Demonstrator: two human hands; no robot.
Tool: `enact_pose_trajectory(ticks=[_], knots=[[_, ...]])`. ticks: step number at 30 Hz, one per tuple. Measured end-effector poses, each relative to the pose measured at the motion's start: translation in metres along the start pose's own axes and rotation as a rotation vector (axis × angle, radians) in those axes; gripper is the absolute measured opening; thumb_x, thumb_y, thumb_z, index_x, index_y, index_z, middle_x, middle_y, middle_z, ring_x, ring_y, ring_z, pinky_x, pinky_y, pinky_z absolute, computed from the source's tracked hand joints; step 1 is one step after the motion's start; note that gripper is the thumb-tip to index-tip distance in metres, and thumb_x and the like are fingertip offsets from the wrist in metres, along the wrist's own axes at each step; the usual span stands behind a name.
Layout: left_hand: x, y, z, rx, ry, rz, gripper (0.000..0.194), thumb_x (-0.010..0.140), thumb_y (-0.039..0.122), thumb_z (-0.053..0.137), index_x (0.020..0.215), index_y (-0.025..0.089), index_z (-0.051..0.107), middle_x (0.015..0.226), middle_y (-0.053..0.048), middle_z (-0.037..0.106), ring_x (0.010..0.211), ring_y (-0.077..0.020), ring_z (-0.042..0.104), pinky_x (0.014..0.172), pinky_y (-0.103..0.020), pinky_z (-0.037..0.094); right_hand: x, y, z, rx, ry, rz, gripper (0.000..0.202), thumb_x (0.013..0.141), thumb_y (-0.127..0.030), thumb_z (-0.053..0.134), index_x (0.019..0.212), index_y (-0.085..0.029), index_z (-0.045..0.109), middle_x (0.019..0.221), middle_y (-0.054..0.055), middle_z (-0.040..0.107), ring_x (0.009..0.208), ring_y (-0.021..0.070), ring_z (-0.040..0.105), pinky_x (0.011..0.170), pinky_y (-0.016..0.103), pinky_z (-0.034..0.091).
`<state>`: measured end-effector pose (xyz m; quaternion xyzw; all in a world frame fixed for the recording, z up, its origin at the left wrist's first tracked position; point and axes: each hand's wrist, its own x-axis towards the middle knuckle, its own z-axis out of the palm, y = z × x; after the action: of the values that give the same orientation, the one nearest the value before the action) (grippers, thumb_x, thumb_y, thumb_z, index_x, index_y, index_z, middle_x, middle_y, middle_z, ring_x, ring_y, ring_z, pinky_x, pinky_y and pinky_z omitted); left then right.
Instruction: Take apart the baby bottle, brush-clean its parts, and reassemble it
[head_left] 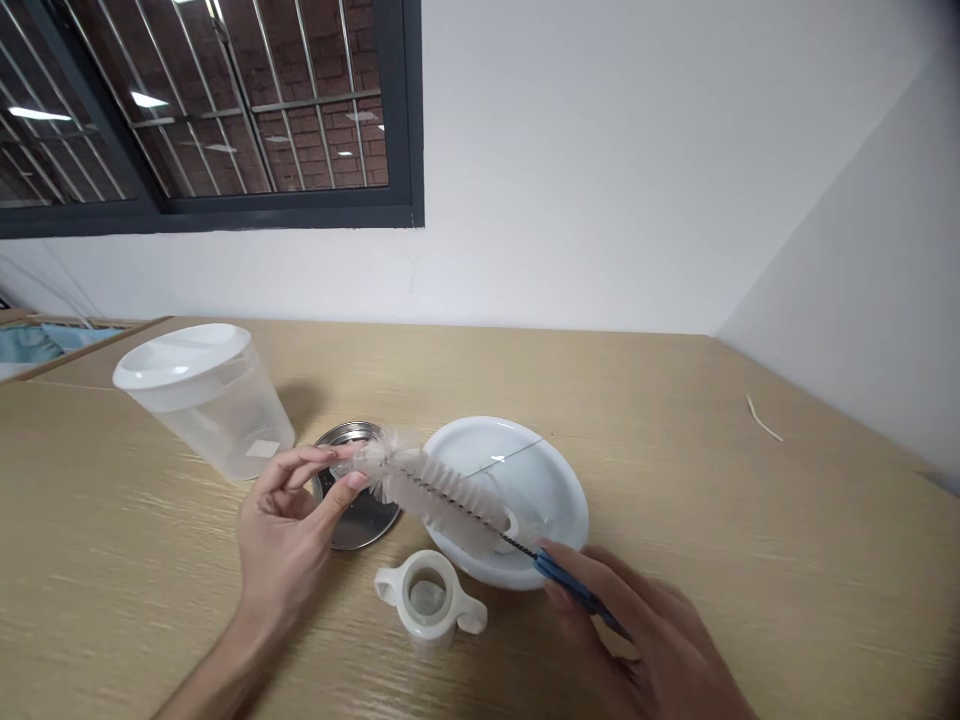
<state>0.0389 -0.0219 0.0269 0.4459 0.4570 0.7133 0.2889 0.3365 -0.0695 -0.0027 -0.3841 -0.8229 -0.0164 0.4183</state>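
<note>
Brush (450, 500) slants above the white dish (559, 495), well in from the far edge of the table (750, 550). Right hand (660, 640) clamps its blue handle (566, 578); left hand (285, 535) pinches its bristly tip (373, 462).

Bottle brush (452, 500) w/ wht bristles & blue hndl (559, 574), held diag., partly over wht bowl (559, 490)

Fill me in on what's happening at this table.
A person's right hand grips the blue handle of a white-bristled brush, slanted above a white bowl. The left hand has its fingertips at the bristly tip; whether they pinch a separate clear piece is hard to tell. A two-handled cup stands just nearer than the bowl, with a metal dish and a plastic container farther left.
</note>
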Motion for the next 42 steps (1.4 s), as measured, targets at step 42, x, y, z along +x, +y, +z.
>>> enact_pose_trajectory(ticks=[42], knots=[[0.001, 0.001, 0.001, -0.051, -0.038, 0.006, 0.034, 0.071, 0.021, 0.092, 0.094, 0.024, 0.066, 0.099, -0.003, 0.082, 0.102, -0.0179, 0.076, 0.082, -0.021, 0.058, -0.003, 0.015, -0.008, -0.115, 0.154, 0.168, 0.021, 0.096, -0.025, 0.062, 0.116, -0.024, 0.065, 0.084, 0.0, 0.074, 0.059, 0.0128, 0.07, 0.055, 0.021, 0.057]])
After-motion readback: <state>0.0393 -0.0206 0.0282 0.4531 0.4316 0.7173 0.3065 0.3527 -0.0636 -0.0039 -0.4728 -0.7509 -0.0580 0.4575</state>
